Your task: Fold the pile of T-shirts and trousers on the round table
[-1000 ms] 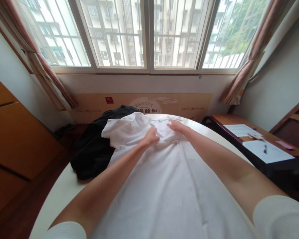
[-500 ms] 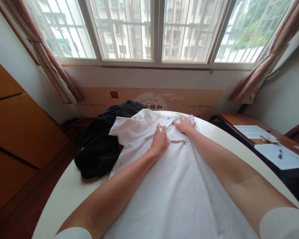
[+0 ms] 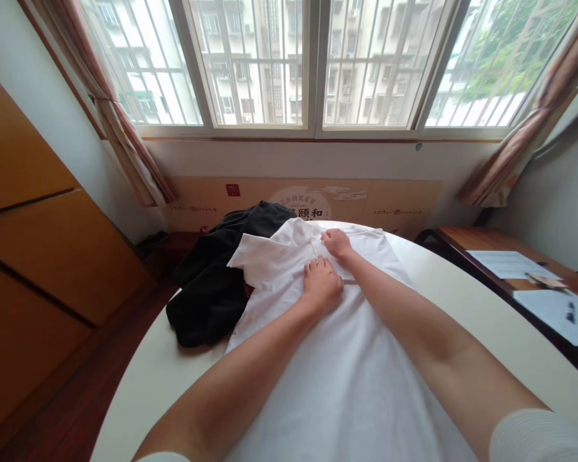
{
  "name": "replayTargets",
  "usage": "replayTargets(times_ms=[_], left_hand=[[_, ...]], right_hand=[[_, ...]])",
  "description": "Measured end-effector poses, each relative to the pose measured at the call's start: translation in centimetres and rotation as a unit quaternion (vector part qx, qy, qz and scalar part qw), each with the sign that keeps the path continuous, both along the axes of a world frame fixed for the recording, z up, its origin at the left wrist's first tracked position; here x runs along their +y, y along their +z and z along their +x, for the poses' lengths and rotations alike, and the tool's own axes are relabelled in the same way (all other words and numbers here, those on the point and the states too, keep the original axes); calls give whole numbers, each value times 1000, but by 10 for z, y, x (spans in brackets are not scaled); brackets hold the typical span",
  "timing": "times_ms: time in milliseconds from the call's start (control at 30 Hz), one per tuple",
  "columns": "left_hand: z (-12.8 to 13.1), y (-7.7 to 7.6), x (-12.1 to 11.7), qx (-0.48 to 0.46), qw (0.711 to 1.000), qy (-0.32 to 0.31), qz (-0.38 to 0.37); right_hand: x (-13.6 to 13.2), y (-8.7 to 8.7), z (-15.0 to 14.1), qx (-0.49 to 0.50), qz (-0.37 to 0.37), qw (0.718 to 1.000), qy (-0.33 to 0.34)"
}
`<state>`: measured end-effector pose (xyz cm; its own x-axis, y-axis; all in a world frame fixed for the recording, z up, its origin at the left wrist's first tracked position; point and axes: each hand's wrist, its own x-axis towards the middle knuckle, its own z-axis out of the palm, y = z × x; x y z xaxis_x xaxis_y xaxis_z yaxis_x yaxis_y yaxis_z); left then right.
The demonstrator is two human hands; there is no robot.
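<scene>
A white short-sleeved shirt (image 3: 351, 366) lies spread over the round white table (image 3: 139, 372), its collar end toward the window and one sleeve reaching out to the left. My left hand (image 3: 322, 282) rests palm down on the upper part of the shirt, fingers laid on the cloth. Just beyond it, my right hand (image 3: 337, 243) is closed, with its fingertips pinching the shirt fabric near the front opening below the collar. Black clothing (image 3: 207, 289) is heaped at the left, partly under the shirt's sleeve.
At the right stands a brown wooden desk (image 3: 455, 237) with paper sheets (image 3: 505, 264) and a dark pen (image 3: 570, 312). A wooden cabinet (image 3: 38, 256) is on the left. Behind the table are a printed cardboard box (image 3: 255, 192) and a barred window with tied curtains.
My right hand has moved left from the shirt's right shoulder and closed on the fabric near the middle. My left hand has flattened onto the cloth. The view has shifted slightly.
</scene>
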<state>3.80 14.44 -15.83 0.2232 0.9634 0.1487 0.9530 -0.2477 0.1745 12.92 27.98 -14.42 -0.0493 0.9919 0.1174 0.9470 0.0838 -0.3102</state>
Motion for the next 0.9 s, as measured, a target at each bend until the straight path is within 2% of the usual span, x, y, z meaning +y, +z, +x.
replayTargets(times_ms=[133,267,367,467,567,667,767,833,900], left_hand=[[-3,0,0,-13,999,0,-50],[-7,8,-2,-20,997,29,-70],[-17,34,-3,-15,999,12,-37],[-38,72,-5,6,997,0,79],[-74,101,-8,70,982,75,156],[-114,116,-8,91,978,150,109],[-137,132,-5,32,983,174,48],[-135,149,-2,-12,985,166,36],[-120,169,3,-36,989,145,11]], right_hand=[[-12,1,8,-20,-10,998,55],[-45,-5,36,-51,-16,998,30],[-73,-13,69,-65,-39,997,-17],[-98,-23,107,-72,-48,996,-29],[-120,-33,136,-75,-47,996,-3],[-134,-39,148,-79,-54,995,7],[-141,-42,146,-81,-54,995,-8],[-143,-41,143,-71,-52,996,-15],[-144,-39,142,-55,-48,997,-17]])
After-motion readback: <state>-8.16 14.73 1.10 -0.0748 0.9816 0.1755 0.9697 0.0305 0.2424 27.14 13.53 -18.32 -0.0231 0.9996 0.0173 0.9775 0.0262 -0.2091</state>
